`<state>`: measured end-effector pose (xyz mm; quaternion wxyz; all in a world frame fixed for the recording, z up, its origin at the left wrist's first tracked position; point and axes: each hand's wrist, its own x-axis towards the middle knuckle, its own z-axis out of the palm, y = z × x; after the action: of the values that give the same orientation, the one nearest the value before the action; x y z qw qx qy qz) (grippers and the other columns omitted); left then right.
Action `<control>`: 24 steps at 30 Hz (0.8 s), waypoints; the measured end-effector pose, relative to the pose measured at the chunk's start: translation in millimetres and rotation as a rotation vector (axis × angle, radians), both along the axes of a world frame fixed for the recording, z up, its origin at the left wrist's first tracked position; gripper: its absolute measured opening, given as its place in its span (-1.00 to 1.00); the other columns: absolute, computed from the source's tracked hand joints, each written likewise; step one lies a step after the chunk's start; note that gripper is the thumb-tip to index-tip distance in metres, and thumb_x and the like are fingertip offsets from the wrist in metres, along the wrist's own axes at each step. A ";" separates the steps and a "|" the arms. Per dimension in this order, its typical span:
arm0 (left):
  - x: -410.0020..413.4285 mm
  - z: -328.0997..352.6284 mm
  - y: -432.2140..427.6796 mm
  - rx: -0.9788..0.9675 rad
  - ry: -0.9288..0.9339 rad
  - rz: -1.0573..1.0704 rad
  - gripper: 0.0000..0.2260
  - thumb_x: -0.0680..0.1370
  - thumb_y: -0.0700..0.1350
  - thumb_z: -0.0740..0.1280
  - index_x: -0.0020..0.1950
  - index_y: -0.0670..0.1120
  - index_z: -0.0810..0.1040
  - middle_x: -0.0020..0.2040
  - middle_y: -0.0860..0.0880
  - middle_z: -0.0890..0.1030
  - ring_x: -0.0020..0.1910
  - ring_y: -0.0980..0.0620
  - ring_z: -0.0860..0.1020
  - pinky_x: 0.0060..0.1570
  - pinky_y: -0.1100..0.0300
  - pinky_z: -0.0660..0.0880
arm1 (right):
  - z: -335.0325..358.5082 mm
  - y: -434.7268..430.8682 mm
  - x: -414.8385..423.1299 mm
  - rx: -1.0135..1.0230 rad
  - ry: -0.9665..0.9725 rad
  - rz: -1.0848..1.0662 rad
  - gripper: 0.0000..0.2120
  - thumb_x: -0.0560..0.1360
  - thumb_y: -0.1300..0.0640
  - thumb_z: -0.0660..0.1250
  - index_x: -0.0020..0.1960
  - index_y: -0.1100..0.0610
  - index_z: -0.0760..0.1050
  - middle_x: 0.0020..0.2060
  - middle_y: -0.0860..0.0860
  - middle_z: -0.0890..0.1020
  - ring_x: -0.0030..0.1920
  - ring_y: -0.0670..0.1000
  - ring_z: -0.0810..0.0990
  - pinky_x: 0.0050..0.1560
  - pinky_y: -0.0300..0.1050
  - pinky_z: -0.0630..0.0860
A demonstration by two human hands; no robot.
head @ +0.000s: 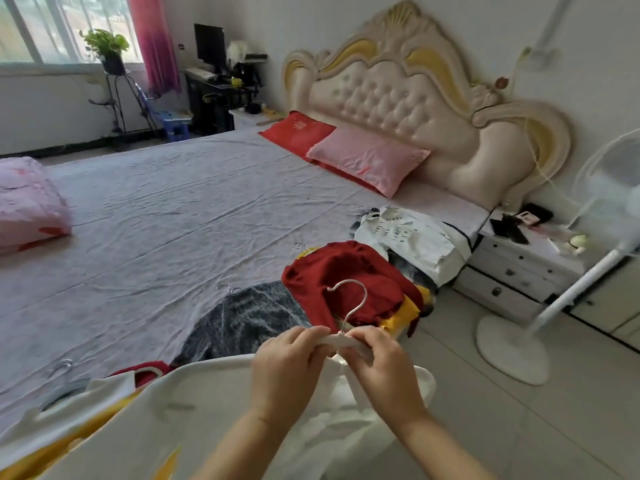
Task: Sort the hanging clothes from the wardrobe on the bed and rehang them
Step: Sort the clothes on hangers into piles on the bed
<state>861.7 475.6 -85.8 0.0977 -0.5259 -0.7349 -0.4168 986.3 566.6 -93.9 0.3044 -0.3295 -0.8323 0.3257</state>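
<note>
A hanger [334,340] is gripped at both shoulders — left hand [287,372] at 9 o'clock, right hand [384,368] at 3. A red sweater [346,268] is spread on the bed [173,220] at 12 o'clock.

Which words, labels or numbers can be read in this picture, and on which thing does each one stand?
On the white shirt at the bed's edge: dark capital letters in several rows, too blurred to read with certainty.
On the red pillow: a pale printed mark, too small to read.
Nothing else shows any text that can be read.
</note>
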 end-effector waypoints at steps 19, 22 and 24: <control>154.9 2.6 281.6 -0.057 -0.255 -0.099 -0.75 0.30 -0.26 0.51 -0.10 0.00 0.67 -0.17 0.06 0.67 -0.30 -0.02 0.62 -0.32 0.21 0.47 | 13.3 261.7 170.9 0.157 -0.256 -0.347 -0.76 0.46 -0.14 0.33 -0.03 0.02 0.54 -0.13 -0.10 0.55 -0.13 -0.03 0.54 -0.18 -0.13 0.41; 155.6 -0.6 338.9 -0.074 -0.306 -0.105 -0.81 0.42 -0.21 0.43 -0.02 0.02 0.66 -0.10 0.05 0.66 -0.19 -0.03 0.61 -0.23 0.19 0.44 | 14.2 314.4 172.3 0.144 -0.282 -0.387 -0.78 0.46 -0.14 0.32 -0.05 0.00 0.52 -0.14 -0.11 0.55 -0.11 -0.03 0.55 -0.17 -0.14 0.39; 155.1 -0.5 376.4 -0.080 -0.316 -0.121 -0.82 0.49 -0.18 0.36 0.04 0.01 0.64 -0.06 0.03 0.65 -0.13 -0.05 0.60 -0.18 0.15 0.45 | 17.1 350.3 171.5 0.146 -0.312 -0.403 -0.80 0.46 -0.12 0.33 -0.06 0.01 0.51 -0.15 -0.11 0.56 -0.11 -0.01 0.55 -0.15 -0.12 0.39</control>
<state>1016.8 852.0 -86.2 -0.0654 -0.5005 -0.7242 -0.4699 1157.8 916.9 -76.8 0.2542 -0.5119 -0.8080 0.1431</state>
